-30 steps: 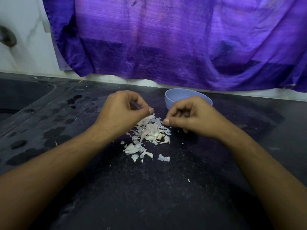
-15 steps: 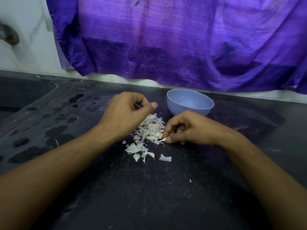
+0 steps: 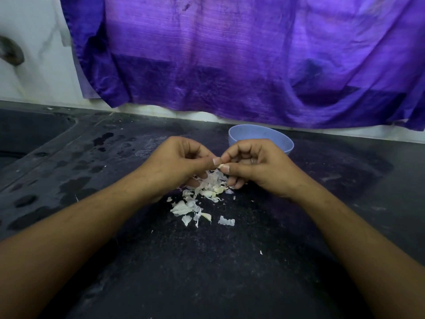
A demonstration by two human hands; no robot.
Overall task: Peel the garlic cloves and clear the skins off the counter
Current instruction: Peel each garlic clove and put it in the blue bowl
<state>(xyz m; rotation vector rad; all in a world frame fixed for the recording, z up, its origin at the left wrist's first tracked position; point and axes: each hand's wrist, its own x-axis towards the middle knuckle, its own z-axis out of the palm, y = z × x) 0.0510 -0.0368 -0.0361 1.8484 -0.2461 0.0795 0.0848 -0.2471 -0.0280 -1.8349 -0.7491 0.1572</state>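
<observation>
The left hand [image 3: 179, 162] and the right hand [image 3: 255, 168] meet above the middle of the dark desk [image 3: 207, 272]. Their fingers are curled, and together they pinch a small pale garlic clove [image 3: 220, 166] at the thumb tips. A pile of garlic skins [image 3: 200, 196] lies on the desk just under them, scattered toward the near side. A blue bowl [image 3: 284, 140] stands just beyond the right hand, in front of a hanging purple cloth [image 3: 230, 65].
</observation>
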